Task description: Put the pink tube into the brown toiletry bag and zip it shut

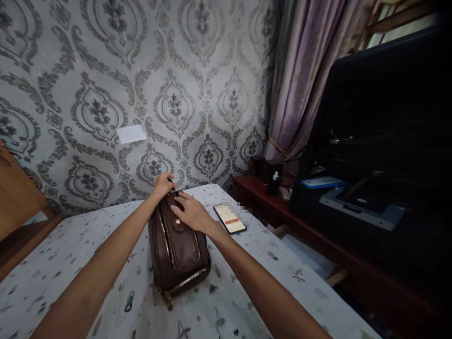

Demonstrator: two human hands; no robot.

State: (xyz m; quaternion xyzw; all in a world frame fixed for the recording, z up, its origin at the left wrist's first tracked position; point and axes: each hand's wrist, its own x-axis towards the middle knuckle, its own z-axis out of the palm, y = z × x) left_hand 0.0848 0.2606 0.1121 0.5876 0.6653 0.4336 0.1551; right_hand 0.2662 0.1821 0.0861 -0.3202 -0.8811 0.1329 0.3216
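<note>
A dark brown leather bag (183, 252) with gold zippers and a round gold clasp lies on the patterned bed sheet (116, 263). At the bag's far end, my left hand (163, 185) is closed, its fingertips pinching a small dark part there; exactly which part is hidden. My right hand (192, 213) rests on the upper front of the bag, above the clasp, with thumb and fingers apart against the leather. Just right of the bag, a phone (229, 219) with a lit screen lies face up; part of it is blurred out.
A dark red cabinet (250, 186) stands along the bed's right side, with a large black television (374, 141) and small dark items on it. Below, an open drawer (307, 254) juts toward the bed. Wooden furniture (21, 193) borders the left; a patterned wall (197, 94) rises behind.
</note>
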